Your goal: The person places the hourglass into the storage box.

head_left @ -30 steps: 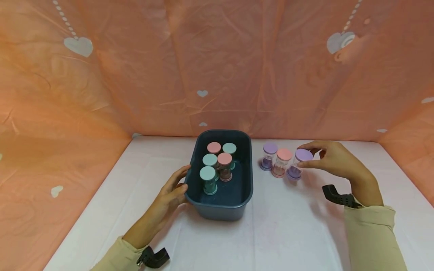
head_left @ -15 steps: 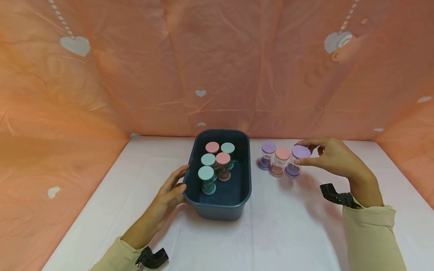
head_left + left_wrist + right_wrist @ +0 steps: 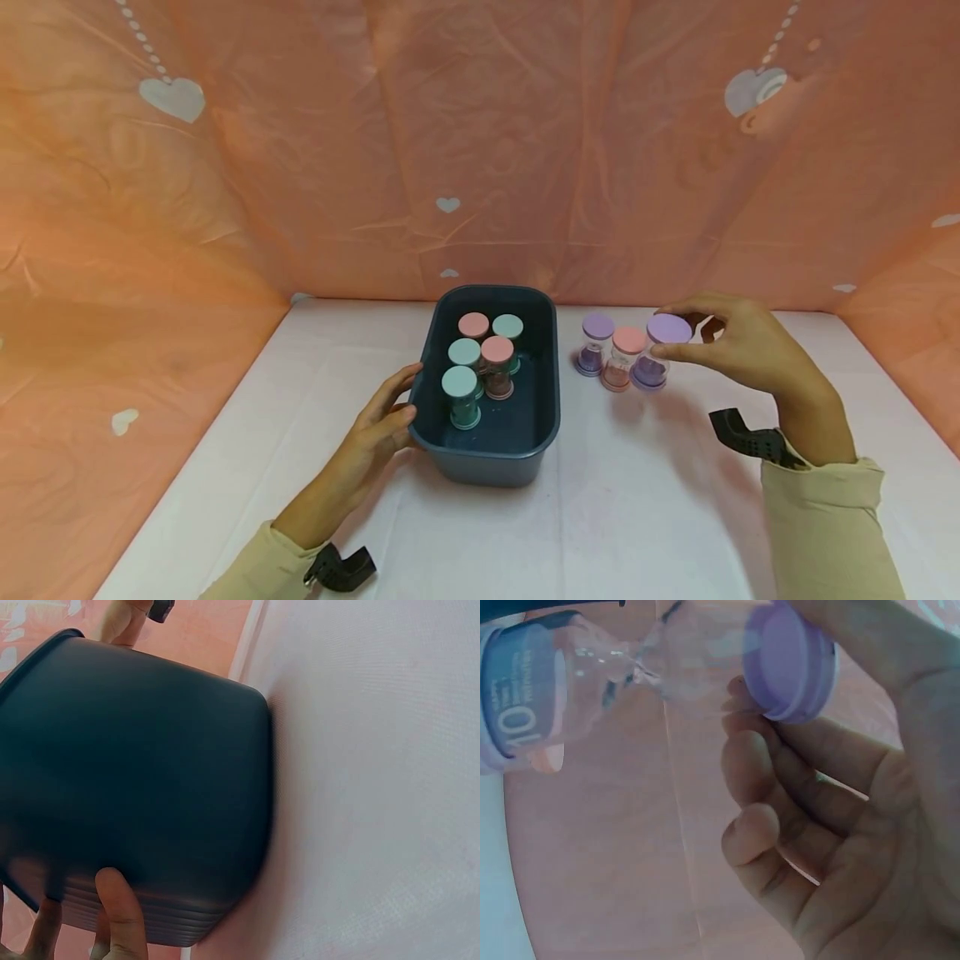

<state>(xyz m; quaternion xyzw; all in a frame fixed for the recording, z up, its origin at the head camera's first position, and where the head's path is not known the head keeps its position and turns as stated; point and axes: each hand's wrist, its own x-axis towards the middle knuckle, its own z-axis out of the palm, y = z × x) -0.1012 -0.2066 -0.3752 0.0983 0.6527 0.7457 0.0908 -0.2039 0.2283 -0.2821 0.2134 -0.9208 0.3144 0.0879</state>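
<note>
My right hand (image 3: 738, 342) pinches a purple-capped sand timer (image 3: 668, 329) by its top cap, between thumb and fingers. In the right wrist view that sand timer (image 3: 697, 667) shows clear glass and a "10" on its lower end. Just left of it a pink-capped sand timer (image 3: 627, 342) and another purple-capped sand timer (image 3: 597, 329) stand upright on the white table. My left hand (image 3: 378, 421) rests against the outer left side of a dark blue-grey tub (image 3: 487, 471). Its thumb (image 3: 120, 907) lies flat on the wall in the left wrist view.
Inside the tub, several sand timers stand upright, with mint caps (image 3: 459, 382) and pink caps (image 3: 497, 350). They fill its left and middle part. An orange sheet (image 3: 510, 167) with pale hearts rises behind the white tabletop (image 3: 615, 517).
My right hand has risen a little with the purple-capped sand timer, which now sits slightly higher and closer to the pink-capped one. My left hand keeps its place at the tub.
</note>
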